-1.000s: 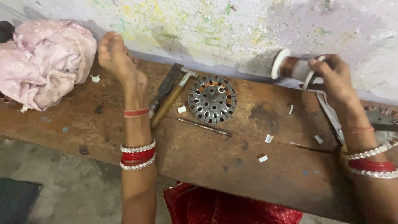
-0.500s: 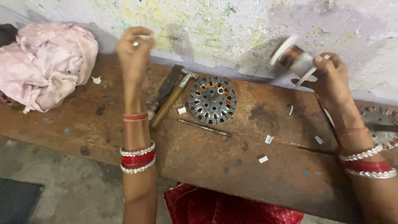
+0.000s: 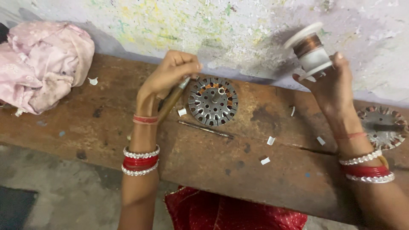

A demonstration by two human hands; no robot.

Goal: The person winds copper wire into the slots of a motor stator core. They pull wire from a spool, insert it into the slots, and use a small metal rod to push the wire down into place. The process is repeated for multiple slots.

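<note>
So the whole setup sits on a long, worn wooden counter pushed up against a paint-speckled wall, with a grey concrete floor below its near edge. A bundle of pink cloth is dumped at the far left end, out of the way of the work. Near the middle, close to the back edge, a round metal stator with slots lies flat, probably so its slots face up and stay reachable; a second one like it sits at the right end. The right hand is raised above the counter, fingers clamped around a white spool of copper wire, tilted as if to let wire feed off. The left hand is pinched shut just left of the stator; can't tell what's in the pinch. A wooden-handled tool lies under it, a thin metal rod in front of the stator, and white paper scraps are scattered about.
</note>
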